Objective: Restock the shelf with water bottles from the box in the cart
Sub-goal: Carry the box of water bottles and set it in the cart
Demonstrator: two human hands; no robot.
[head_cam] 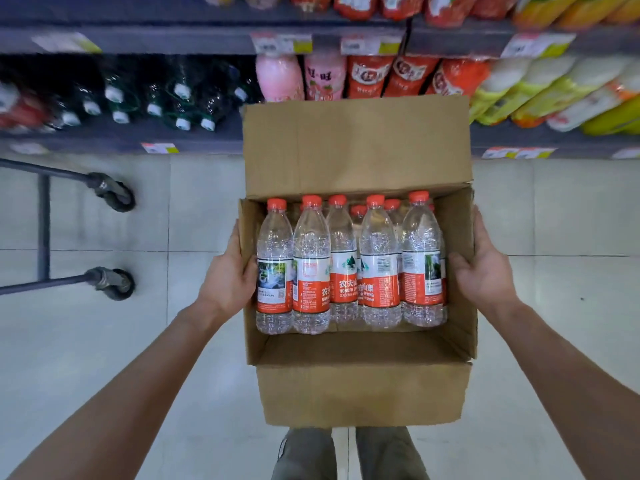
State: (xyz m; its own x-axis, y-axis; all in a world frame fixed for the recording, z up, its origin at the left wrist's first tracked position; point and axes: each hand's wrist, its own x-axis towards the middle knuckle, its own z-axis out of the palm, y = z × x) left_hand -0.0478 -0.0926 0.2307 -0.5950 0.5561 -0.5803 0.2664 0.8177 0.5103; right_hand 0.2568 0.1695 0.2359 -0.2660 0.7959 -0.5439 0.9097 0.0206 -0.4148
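Cardboard box (360,393) of water bottles (379,265), gripped at opposite walls by left hand (230,275) and right hand (485,268), likely to keep it level facing the shelf (221,135).

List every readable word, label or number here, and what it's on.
"农夫山" and "NONGFU SP": red label of the middle water bottle in the box.
"山泉": label of the bottle to its right.
Shelf price tags, pink bottle, red packs, small label print: too blurred.

Both forearms (138,372) are bare; the legs wear olive-grey trousers (304,455).
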